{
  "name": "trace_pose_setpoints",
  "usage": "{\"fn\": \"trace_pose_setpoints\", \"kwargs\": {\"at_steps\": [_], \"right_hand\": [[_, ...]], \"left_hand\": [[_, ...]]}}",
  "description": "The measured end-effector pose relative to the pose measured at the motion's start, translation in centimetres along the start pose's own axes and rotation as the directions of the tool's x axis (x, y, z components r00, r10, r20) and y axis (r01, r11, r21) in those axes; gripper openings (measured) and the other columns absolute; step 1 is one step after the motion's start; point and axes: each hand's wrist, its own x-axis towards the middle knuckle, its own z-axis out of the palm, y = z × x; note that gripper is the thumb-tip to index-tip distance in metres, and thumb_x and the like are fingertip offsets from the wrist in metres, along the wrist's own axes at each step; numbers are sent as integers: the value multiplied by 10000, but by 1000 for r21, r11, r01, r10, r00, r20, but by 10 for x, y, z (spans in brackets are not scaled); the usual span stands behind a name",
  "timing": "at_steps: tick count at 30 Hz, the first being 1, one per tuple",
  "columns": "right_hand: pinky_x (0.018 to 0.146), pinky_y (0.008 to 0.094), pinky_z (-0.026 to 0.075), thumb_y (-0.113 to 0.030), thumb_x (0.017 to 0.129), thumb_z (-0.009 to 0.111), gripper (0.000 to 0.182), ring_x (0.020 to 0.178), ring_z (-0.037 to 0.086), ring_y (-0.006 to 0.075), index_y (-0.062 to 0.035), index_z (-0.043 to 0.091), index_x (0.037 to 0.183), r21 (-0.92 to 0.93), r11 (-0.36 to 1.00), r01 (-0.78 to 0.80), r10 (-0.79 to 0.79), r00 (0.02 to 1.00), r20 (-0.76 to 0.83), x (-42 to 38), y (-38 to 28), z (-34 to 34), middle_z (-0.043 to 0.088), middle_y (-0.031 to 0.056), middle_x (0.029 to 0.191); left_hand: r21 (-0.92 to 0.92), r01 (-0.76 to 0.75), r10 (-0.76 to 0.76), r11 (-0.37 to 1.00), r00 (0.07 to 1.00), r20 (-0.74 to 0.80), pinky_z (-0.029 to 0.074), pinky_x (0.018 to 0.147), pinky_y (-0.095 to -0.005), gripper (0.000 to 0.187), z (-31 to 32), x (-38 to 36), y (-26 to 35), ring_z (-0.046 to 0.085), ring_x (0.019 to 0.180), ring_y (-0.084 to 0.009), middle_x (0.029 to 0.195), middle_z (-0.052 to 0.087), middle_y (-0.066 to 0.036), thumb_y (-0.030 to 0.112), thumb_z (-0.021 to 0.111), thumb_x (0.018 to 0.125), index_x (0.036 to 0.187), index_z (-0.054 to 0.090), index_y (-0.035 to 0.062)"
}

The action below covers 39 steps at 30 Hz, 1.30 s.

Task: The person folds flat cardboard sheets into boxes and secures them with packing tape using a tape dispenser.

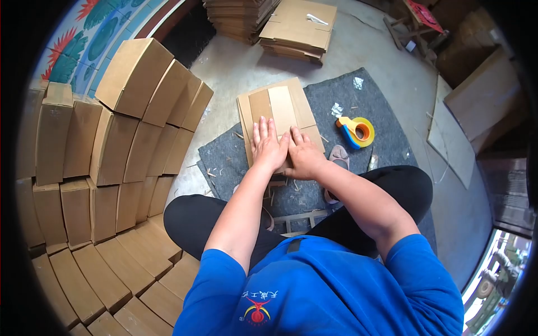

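Observation:
A flat cardboard piece (302,103) with folded flaps lies on the grey mat in front of me. My left hand (268,147) rests palm down on it, fingers stretched out toward its far side. Beside it, my right hand (305,154) also presses flat on the cardboard, with its fingers spread. The two hands nearly meet at the thumbs. Neither hand grips anything. To the right of the cardboard, a yellow and blue tape dispenser (355,133) lies on the mat, apart from my hands.
Many closed cardboard boxes (126,140) are stacked in rows on my left. Flattened cartons (297,25) lie piled on the floor ahead. A grey mat (386,123) with scraps is under the work. Boards (482,101) lean at the right.

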Motion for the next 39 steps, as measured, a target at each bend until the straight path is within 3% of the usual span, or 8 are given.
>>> {"fn": "trace_pose_setpoints", "kwargs": {"at_steps": [8, 13, 18, 22, 34, 36, 38, 39], "right_hand": [[1121, 424, 380, -273, 647, 874, 1062, 1335, 414, 410, -54, 287, 1506, 63, 996, 63, -65, 997, 32, 3, 19, -6, 207, 235, 1564], [1122, 401, 381, -229, 619, 878, 1038, 1333, 424, 395, -74, 339, 1492, 40, 994, 99, -102, 992, 77, 5, 23, -14, 229, 228, 1559], [1126, 387, 379, -206, 627, 870, 1016, 1335, 436, 357, -86, 348, 1490, 70, 991, 110, -115, 991, 72, -1, 27, -20, 256, 211, 1553], [1121, 394, 386, -188, 647, 858, 984, 1347, 427, 358, -127, 355, 1491, 123, 987, 101, -105, 994, 29, -5, 26, -20, 271, 186, 1550], [1070, 396, 433, -207, 683, 830, 799, 1269, 507, 371, -101, 494, 1400, -30, 993, 113, -114, 993, -12, 3, 16, -14, 371, 215, 1490], [1073, 384, 431, -194, 711, 822, 762, 1295, 492, 358, -105, 503, 1397, -15, 998, 53, -47, 962, 270, 5, 17, -37, 314, 172, 1532], [1029, 359, 459, -317, 761, 793, 667, 1225, 566, 311, -71, 572, 1341, -157, 988, 7, 72, 870, 488, 10, 12, -74, 582, 170, 1332], [1023, 361, 462, -354, 775, 777, 695, 1210, 580, 310, -51, 550, 1358, -211, 977, 29, 79, 871, 485, 13, 16, -86, 624, 177, 1276]], "left_hand": [[150, -136, 114, 979, 982, 149, 160, 1211, -451, 704, -13, 8, -11, 83, 1492, -405, 1618, 86, -218, 442, 529, 951, 1544, 280, 157], [312, -223, 109, 923, 932, 345, 159, 1213, -436, 884, -36, 12, -9, 77, 1490, -421, 1617, 63, -232, 482, 672, 856, 1561, 231, 184], [297, -216, 117, 930, 941, 316, 187, 1209, -430, 979, -42, 7, -4, 118, 1488, -406, 1614, 82, -232, 463, 766, 778, 1558, 242, 188], [115, -220, 184, 969, 948, 258, 230, 1198, -430, 966, -46, 6, -15, 161, 1481, -398, 1609, 125, -226, 412, 809, 741, 1539, 299, 221], [368, -101, 7, 924, 969, 249, 261, 1192, -421, 1010, -33, 6, 9, 163, 1492, -338, 1635, 108, -127, 442, 817, 742, 1553, 253, 231], [401, -80, -44, 913, 955, 293, 254, 1196, -414, 1034, -36, 8, 17, 140, 1498, -331, 1638, 87, -126, 449, 814, 746, 1563, 215, 242], [415, -87, -50, 906, 951, 307, 262, 1192, -432, 1062, -39, 12, 18, 118, 1503, -325, 1642, 62, -113, 456, 822, 736, 1566, 195, 244], [425, -84, -69, 901, 940, 333, 270, 1188, -449, 1089, -40, 11, 16, 96, 1509, -318, 1646, 38, -100, 463, 831, 727, 1569, 175, 246]]}}
